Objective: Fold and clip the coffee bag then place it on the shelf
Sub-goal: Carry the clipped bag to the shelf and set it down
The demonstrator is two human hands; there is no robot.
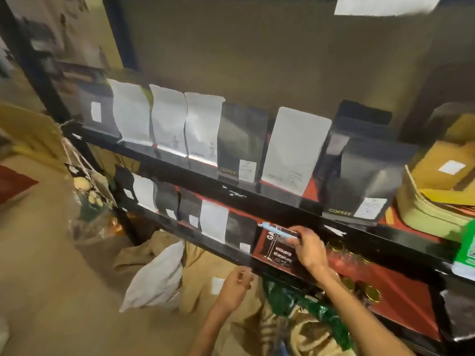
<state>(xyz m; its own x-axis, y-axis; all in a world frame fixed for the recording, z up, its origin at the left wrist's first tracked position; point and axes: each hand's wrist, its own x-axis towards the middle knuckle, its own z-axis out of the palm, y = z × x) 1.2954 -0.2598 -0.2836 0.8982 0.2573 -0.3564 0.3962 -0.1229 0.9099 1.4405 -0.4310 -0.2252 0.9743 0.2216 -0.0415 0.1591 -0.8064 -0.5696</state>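
A dark coffee bag (276, 249) with white lettering stands on the lower shelf (401, 301), at the right end of a row of bags. A light blue clip (279, 231) runs across its folded top. My right hand (307, 246) grips the bag's upper right corner by the clip. My left hand (235, 285) hangs lower and to the left, below the shelf's front edge (205, 244), fingers loosely curled around nothing.
The upper shelf (257, 195) carries several white and black coffee bags (241, 140). More bags (213, 219) line the lower shelf to the left. Gold-lidded jars (370, 291) sit to the right. Burlap sacks (159, 273) and a green bag (305, 301) lie on the floor.
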